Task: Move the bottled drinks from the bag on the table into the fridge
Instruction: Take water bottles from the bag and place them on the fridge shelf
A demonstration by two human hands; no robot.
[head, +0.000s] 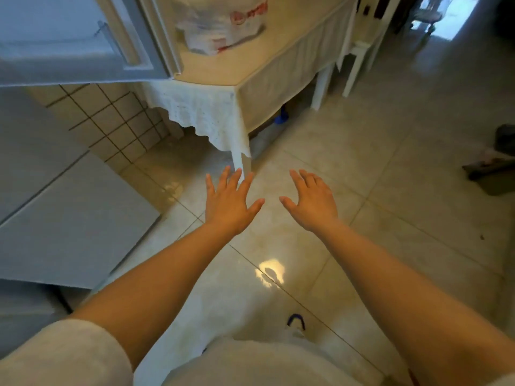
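A white plastic bag [223,26] with red print stands on the table [245,65] at the top centre; its contents are blurred and I cannot make out bottles. The white fridge [69,213] fills the left side, its upper door [69,43] swung open toward the table. My left hand [228,203] and my right hand [312,201] are stretched out side by side over the floor, palms down, fingers spread, both empty. They are well short of the table and below its top.
A lace-edged white cloth [200,112] hangs over the table, whose white leg [238,160] stands just beyond my left hand. A white chair [359,51] stands behind the table. Dark objects [493,168] lie at the right edge. Glossy tiled floor [376,162] spreads ahead.
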